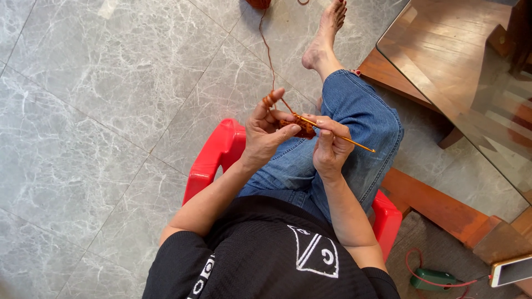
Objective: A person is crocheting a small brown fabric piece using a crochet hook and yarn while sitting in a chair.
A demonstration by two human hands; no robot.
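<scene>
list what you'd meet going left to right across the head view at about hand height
grey marble floor → red plastic stool → left hand with rust yarn looped over its finger → small crochet piece → right hand → golden crochet hook → jeans-clad knee → glass-topped wooden table

Grey marble-look tiled floor (100,111), crossed by thin dark joints. Directly on it: a red plastic stool (219,152); a bare foot (327,33); a rust-orange ball of yarn (258,3) at the top edge, cut off by the frame. At right, a wooden table base (438,205). Near the lower right corner, a small green box (432,278) with a red cord, probably a charger.
</scene>
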